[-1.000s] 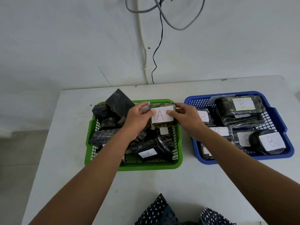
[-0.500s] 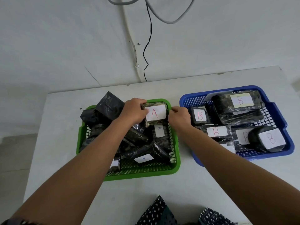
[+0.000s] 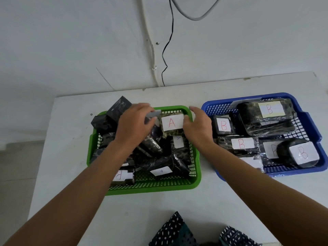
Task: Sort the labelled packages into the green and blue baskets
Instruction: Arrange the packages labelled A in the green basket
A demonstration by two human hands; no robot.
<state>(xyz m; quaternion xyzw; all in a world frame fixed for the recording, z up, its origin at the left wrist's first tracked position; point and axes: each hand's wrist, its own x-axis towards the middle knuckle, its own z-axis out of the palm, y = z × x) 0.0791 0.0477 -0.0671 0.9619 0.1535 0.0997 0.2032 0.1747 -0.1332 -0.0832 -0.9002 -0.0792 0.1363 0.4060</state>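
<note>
Fingertips of both hands are hidden behind the A package (image 3: 172, 126) (far corner of the green basket (image 3: 152, 187)) — left hand (image 3: 134, 125) and right hand (image 3: 198, 126) curl on its sides, holding it.

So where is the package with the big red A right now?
In the head view the A package sits at the far right corner of the green basket, between the left hand and right hand, just left of the blue basket.
</note>
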